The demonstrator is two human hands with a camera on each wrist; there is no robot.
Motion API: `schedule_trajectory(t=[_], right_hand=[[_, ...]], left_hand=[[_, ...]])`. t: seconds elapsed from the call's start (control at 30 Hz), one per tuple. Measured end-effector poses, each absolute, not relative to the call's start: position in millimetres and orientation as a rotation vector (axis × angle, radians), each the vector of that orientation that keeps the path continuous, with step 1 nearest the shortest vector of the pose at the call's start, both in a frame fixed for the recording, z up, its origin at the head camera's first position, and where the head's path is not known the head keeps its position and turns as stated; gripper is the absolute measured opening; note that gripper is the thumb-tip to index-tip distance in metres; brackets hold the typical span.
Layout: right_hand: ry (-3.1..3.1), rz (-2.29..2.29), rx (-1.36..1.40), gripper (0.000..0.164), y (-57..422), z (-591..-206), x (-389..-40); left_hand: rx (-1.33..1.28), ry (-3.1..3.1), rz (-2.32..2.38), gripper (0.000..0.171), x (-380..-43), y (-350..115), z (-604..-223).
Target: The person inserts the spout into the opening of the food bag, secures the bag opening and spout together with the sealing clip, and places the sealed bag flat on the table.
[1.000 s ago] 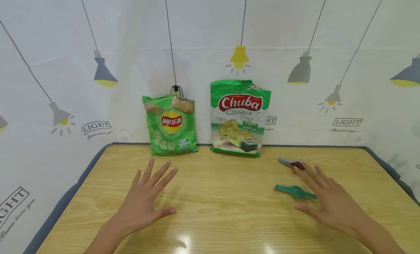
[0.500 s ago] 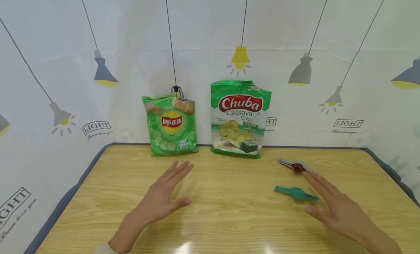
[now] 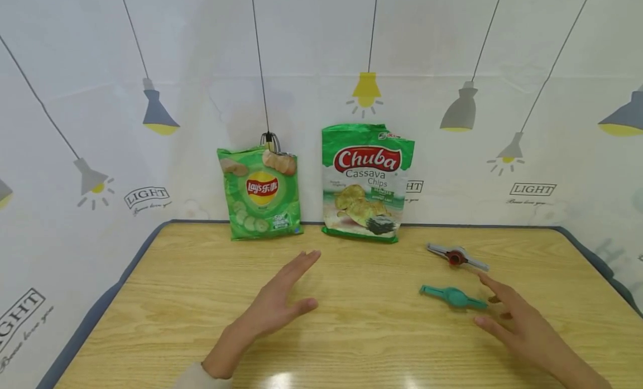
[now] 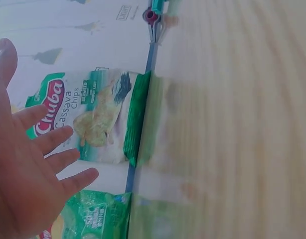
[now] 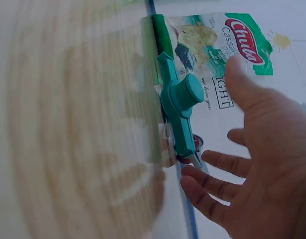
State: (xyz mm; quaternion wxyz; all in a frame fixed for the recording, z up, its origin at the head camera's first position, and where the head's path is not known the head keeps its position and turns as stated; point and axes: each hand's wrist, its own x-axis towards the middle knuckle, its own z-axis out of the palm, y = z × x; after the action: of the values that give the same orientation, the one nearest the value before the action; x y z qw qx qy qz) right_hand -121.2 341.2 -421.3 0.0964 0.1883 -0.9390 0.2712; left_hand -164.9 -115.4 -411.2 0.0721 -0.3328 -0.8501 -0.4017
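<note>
My left hand [image 3: 271, 305] is over the table, fingers extended and thumb apart, holding nothing. It is in front of the two chip bags. My right hand [image 3: 529, 330] holds nothing either, its fingers relaxed beside a teal bag clip [image 3: 454, 296] with a round cap. In the right wrist view that teal clip [image 5: 179, 107] stands just off the fingertips. Behind it lies a grey bag clip [image 3: 471, 260] with a dark red round middle. A green Lay's bag [image 3: 241, 193] and a larger green and white Chuba cassava chips bag [image 3: 334, 182] lean upright against the wall.
The wooden table [image 3: 361, 344] has a dark blue edge along the wall. A white wall covering [image 3: 311, 43] printed with lamps encloses the back and sides.
My left hand has moved right and turned more side-on. The right hand has drawn back slightly to the right, uncovering the grey clip. Bags and clips have stayed put.
</note>
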Motion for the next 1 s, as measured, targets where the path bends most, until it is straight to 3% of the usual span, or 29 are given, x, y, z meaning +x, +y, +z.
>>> schedule_trajectory(t=[0.3,0.5,1.0], right_hand=[[-2.806,0.962,0.290,0.043,342,-434,-125],[-2.862,1.068,0.101,0.044,338,-442,-123],[-2.707,0.954,0.020,0.025,344,-452,-124]], left_hand=[[-0.999,-2.493,-1.747,0.063,-169,-105,-422],[-0.803,-2.397,-2.211,0.052,-169,-98,-441],[-0.707,-2.437,-2.202,0.042,-166,-90,-446]])
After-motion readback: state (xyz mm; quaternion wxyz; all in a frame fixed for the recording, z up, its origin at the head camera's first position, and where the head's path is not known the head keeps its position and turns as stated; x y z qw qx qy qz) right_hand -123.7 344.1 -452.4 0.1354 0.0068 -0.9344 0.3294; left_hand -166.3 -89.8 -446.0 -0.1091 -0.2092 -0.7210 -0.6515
